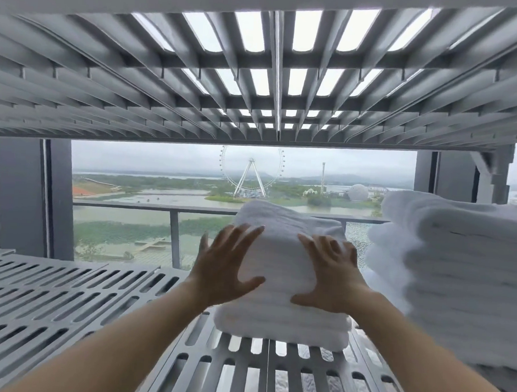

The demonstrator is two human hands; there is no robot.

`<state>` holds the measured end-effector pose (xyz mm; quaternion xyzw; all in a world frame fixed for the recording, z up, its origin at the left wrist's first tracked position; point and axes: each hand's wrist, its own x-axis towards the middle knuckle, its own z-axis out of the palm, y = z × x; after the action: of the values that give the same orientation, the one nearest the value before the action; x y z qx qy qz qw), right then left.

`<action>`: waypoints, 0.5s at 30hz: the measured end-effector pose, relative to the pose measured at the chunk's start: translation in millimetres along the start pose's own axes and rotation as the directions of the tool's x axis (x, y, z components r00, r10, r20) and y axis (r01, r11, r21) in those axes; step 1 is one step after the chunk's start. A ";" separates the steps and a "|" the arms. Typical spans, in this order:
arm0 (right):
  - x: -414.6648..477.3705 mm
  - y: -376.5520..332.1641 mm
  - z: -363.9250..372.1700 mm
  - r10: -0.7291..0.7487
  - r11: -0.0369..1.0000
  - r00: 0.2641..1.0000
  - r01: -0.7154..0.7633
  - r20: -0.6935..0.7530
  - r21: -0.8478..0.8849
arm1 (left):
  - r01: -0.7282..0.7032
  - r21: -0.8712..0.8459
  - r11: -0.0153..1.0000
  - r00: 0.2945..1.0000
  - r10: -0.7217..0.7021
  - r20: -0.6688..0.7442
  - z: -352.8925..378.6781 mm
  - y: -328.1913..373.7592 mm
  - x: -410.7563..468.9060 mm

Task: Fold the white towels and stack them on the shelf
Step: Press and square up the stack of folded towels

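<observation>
Stacking step: left hand (pixel 222 269) and right hand (pixel 331 274), fingers spread flat, press small folded white towel stack (pixel 281 317) on grey slotted plastic shelf (pixel 66 299); next, probably square it beside tall white towel pile (pixel 456 281).

Both hands (pixel 280 272) flat, fingers (pixel 243 234) spread

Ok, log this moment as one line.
step: stacking | left hand: flat on small towel stack | right hand: flat on it | shelf | tall towel stack beside
</observation>
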<state>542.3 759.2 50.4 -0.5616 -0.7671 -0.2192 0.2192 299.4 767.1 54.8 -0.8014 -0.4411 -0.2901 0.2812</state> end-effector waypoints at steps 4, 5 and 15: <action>16.5 2.9 -11.1 0.063 0.991 0.997 -0.058 -0.038 0.125 | 0.177 -0.121 0.977 0.978 -0.160 0.137 -1.0 -14.1 28.4; 19.1 3.4 -11.5 0.080 0.988 0.996 -0.074 -0.039 0.137 | 0.207 -0.198 0.958 0.967 -0.169 0.192 -0.7 -17.7 31.5; 38.2 19.5 -15.4 0.128 0.962 0.988 -0.102 -0.088 0.254 | 0.161 -0.131 0.978 0.982 -0.145 0.125 -3.7 -24.8 32.8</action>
<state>551.9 784.8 86.8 -0.5613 -0.7421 -0.1373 0.3398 291.6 793.6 85.5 -0.7982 -0.4953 -0.2947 0.1754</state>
